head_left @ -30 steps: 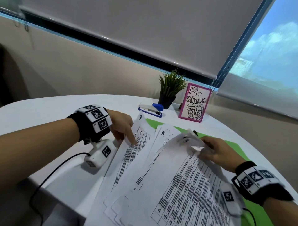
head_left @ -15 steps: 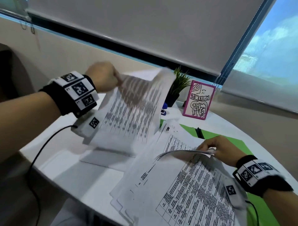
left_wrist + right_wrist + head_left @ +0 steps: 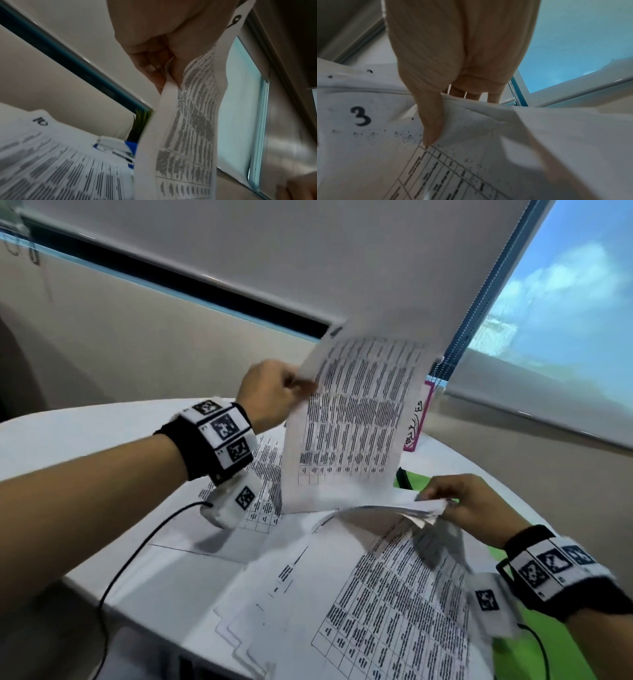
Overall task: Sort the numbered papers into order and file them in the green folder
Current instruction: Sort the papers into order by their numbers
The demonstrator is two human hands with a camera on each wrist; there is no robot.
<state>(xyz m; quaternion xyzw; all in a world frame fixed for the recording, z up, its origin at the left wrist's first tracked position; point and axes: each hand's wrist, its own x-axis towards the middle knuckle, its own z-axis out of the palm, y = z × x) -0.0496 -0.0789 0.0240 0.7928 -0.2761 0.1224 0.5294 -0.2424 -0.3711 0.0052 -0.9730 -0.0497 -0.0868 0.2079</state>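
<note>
My left hand (image 3: pixel 274 392) pinches the left edge of a printed sheet marked 9 (image 3: pixel 356 419) and holds it upright in the air above the table; the same sheet 9 (image 3: pixel 192 121) hangs from the fingers in the left wrist view. My right hand (image 3: pixel 459 501) grips the lifted top edges of several sheets (image 3: pixel 404 511), the uppermost marked 3 (image 3: pixel 360 116), with my thumb (image 3: pixel 431 119) pressed on it. More numbered papers (image 3: pixel 376 611) lie fanned on the table, one marked 10 (image 3: pixel 41 121). The green folder (image 3: pixel 555 642) lies under the papers at the right.
A pink-framed picture (image 3: pixel 416 419) stands behind the raised sheet. A small plant (image 3: pixel 140 125) and a blue-and-white stapler (image 3: pixel 116 148) sit at the back of the white table (image 3: pixel 85 436). A black cable (image 3: pixel 137 553) runs over the table's near edge.
My left hand has picked sheet 9 off the pile, raised it and carried it rightward. My right hand has lifted the top edges of its sheets a little higher.
</note>
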